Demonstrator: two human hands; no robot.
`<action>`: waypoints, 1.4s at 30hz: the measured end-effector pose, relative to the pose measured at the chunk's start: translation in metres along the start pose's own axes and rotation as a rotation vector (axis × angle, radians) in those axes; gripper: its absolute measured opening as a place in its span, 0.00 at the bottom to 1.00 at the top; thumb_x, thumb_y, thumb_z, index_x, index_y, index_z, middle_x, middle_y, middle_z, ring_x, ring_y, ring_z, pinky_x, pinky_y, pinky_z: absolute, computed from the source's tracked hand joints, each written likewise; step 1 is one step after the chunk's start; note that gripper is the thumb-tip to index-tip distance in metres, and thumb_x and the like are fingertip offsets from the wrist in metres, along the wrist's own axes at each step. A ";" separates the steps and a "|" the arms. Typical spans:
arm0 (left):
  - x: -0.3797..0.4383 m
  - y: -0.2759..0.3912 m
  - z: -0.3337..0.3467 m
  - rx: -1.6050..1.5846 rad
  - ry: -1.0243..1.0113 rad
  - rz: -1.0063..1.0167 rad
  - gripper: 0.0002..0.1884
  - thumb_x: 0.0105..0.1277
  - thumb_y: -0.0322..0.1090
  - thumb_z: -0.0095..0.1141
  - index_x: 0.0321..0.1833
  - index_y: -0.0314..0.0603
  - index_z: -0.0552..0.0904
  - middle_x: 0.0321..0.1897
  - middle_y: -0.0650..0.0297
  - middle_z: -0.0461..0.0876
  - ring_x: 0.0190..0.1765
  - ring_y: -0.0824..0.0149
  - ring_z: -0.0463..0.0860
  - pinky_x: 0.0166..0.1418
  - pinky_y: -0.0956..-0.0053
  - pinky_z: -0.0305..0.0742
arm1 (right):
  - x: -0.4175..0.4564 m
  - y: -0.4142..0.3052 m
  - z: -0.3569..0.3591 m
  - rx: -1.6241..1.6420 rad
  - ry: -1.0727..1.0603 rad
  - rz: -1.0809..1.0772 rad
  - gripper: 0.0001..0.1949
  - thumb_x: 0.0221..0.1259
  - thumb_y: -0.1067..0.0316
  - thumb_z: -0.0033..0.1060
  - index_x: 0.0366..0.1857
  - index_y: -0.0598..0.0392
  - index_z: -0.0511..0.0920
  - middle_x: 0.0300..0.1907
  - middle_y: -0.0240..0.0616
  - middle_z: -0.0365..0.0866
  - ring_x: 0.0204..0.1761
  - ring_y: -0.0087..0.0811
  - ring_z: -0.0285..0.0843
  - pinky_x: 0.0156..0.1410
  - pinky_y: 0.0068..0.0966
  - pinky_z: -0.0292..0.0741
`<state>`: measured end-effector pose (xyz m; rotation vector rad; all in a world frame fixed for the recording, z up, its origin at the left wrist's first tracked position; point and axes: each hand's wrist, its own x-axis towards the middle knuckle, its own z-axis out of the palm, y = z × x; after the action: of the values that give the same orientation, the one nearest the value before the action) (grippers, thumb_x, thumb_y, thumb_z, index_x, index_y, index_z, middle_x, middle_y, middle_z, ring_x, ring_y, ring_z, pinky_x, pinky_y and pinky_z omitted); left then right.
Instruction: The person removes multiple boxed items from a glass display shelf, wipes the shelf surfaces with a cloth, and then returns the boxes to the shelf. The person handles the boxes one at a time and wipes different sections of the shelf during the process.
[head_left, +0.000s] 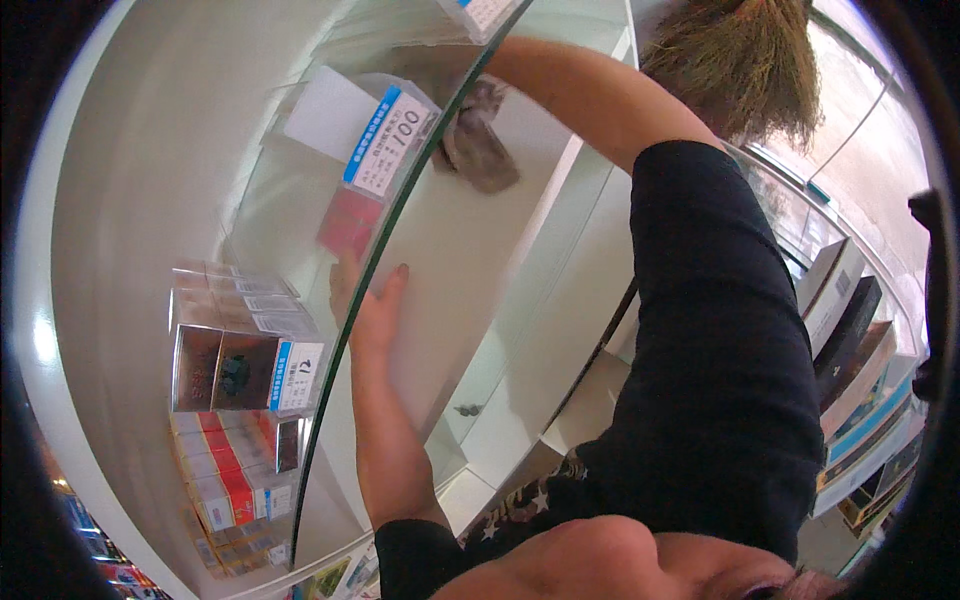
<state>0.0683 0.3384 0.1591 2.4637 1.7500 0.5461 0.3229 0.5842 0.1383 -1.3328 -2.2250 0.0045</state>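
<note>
My left hand (371, 307) reaches up from below, partly seen through a glass shelf (409, 191). Its thumb stands apart from the fingers, whose tips are at the lower end of a pink pack (349, 221); whether they touch it is unclear. A price tag (390, 142) in a clear holder and a white card or box (326, 112) are just above that pack. Over the shelf's upper part stretches my right arm; my right hand (431, 64) is blurred behind the glass, its fingers hard to make out. Close beneath it is a crumpled grey-brown cloth (480, 146), blurred too.
Brown shiny boxes (240, 367) with a price tag stand at the left, beside red-and-white packs (225, 469). The glass shelf's edge runs diagonally between my arms. A bristly broom head (739, 67) shows at the top right, with flat boxes (855, 337) in a case at the right.
</note>
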 end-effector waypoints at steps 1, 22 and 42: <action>0.001 -0.002 0.003 0.018 0.018 0.020 0.38 0.57 0.46 0.62 0.66 0.32 0.64 0.62 0.44 0.66 0.65 0.50 0.66 0.68 0.63 0.60 | -0.008 0.028 -0.004 -0.019 0.001 0.019 0.16 0.55 0.52 0.56 0.44 0.45 0.81 0.45 0.34 0.83 0.48 0.36 0.80 0.50 0.39 0.75; 0.006 -0.033 0.025 -0.289 0.192 0.000 0.31 0.66 0.57 0.47 0.60 0.36 0.72 0.56 0.50 0.76 0.59 0.53 0.74 0.63 0.67 0.64 | -0.134 -0.083 -0.050 -0.493 -0.195 -0.011 0.22 0.48 0.46 0.63 0.50 0.36 0.79 0.46 0.35 0.80 0.48 0.41 0.79 0.45 0.39 0.74; 0.001 -0.032 0.014 -0.173 0.022 -0.071 0.30 0.68 0.54 0.46 0.63 0.37 0.69 0.63 0.47 0.68 0.66 0.50 0.65 0.69 0.61 0.55 | -0.187 0.066 -0.147 -0.455 -0.150 0.494 0.15 0.53 0.62 0.52 0.44 0.52 0.77 0.40 0.46 0.82 0.48 0.48 0.79 0.51 0.43 0.75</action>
<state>0.0442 0.3522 0.1376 2.2794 1.7107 0.6890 0.5111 0.4261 0.1631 -2.1669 -2.0239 -0.2409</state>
